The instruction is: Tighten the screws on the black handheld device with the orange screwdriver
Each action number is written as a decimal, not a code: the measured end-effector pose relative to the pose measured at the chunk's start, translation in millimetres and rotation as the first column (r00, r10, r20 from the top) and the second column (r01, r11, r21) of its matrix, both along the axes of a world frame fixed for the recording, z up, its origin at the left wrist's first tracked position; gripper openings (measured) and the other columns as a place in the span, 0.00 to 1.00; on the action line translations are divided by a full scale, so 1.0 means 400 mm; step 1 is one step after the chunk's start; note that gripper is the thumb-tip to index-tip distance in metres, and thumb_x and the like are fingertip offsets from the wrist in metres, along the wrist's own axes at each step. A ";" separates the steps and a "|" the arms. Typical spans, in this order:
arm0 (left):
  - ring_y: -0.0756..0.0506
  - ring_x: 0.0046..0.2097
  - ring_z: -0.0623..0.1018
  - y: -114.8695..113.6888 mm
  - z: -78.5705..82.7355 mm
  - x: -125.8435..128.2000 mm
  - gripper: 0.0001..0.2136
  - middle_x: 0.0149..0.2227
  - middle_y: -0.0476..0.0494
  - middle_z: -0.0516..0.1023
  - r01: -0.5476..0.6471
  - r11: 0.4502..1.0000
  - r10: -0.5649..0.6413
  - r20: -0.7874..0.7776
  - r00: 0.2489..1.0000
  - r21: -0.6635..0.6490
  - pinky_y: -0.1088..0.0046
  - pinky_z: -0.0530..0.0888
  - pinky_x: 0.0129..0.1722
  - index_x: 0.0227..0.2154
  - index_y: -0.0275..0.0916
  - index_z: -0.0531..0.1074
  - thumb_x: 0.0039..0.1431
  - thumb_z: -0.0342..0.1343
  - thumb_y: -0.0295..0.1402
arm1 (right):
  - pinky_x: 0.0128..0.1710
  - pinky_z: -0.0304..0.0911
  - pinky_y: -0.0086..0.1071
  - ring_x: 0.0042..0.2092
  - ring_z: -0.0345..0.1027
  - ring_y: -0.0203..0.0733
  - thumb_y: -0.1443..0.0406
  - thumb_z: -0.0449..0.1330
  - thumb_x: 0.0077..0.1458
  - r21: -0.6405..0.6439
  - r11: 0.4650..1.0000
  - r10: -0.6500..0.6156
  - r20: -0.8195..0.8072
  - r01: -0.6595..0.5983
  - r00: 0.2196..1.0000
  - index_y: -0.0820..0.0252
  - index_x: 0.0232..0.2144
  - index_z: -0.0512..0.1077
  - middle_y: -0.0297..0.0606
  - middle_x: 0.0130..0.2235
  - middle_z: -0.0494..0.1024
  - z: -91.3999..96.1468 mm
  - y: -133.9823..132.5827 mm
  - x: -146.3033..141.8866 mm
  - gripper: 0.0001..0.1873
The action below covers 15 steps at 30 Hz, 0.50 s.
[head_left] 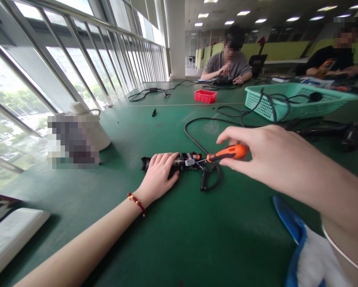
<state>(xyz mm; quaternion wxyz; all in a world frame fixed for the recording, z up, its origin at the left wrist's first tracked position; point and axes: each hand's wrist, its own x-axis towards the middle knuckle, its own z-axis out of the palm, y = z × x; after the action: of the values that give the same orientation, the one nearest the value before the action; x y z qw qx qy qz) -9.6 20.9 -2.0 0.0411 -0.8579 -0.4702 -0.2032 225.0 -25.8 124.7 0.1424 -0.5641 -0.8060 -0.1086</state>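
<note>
A black cylindrical electric device (pixel 183 161) lies on its side on the green table, its right end opened up with wires and small parts showing. Wrapped over its barrel, my left hand (pixel 159 171) holds it against the tabletop. An orange and black screwdriver (pixel 226 152) is gripped by the handle in my right hand (pixel 253 149). Its thin shaft points left into the exposed parts; whether the tip sits on a screw is too small to tell. A black power cord (pixel 193 137) runs from the device's right end, with a coiled sleeve (pixel 202 182) beside it.
A red tray (pixel 205 96) and a teal basket (pixel 301 105) with cords stand farther back. At left is a pale jug (pixel 102 131); a blue-and-white glove (pixel 308 247) lies front right. Two people (pixel 232 59) sit across the table. A railing (pixel 107 44) borders the left side.
</note>
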 end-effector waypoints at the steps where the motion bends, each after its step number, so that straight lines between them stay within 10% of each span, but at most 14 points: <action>1: 0.40 0.52 0.66 0.000 0.000 0.000 0.20 0.51 0.39 0.68 0.000 1.000 0.000 -0.004 1.000 -0.001 0.57 0.59 0.56 0.54 0.37 0.59 0.58 0.46 0.33 | 0.19 0.47 0.28 0.21 0.61 0.38 0.56 0.61 0.46 -0.007 1.000 -0.011 -0.006 0.011 1.000 0.48 0.33 0.70 0.30 0.21 0.72 0.000 0.001 -0.001 0.09; 7: 0.40 0.52 0.67 -0.001 0.000 0.001 0.20 0.51 0.39 0.69 0.000 1.000 0.000 0.008 1.000 -0.002 0.57 0.60 0.55 0.54 0.38 0.59 0.58 0.46 0.33 | 0.18 0.43 0.29 0.16 0.54 0.35 0.55 0.45 0.58 -0.074 0.990 -0.118 0.059 0.122 0.991 0.54 0.22 0.70 0.32 0.14 0.63 -0.004 0.004 -0.005 0.21; 15: 0.40 0.51 0.67 -0.002 0.003 0.002 0.20 0.51 0.39 0.69 -0.007 1.000 0.007 -0.003 1.000 -0.003 0.58 0.60 0.55 0.54 0.36 0.59 0.58 0.47 0.33 | 0.19 0.47 0.27 0.22 0.64 0.37 0.63 0.62 0.43 -0.007 1.000 0.016 -0.020 -0.016 1.000 0.50 0.34 0.65 0.29 0.23 0.72 0.001 -0.003 0.004 0.13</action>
<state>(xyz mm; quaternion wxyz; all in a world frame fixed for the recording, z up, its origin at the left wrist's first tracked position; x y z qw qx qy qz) -8.7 20.3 -0.8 0.0413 -0.8567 -0.4732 -0.2013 226.6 -26.9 125.0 0.1493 -0.5591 -0.8095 -0.0990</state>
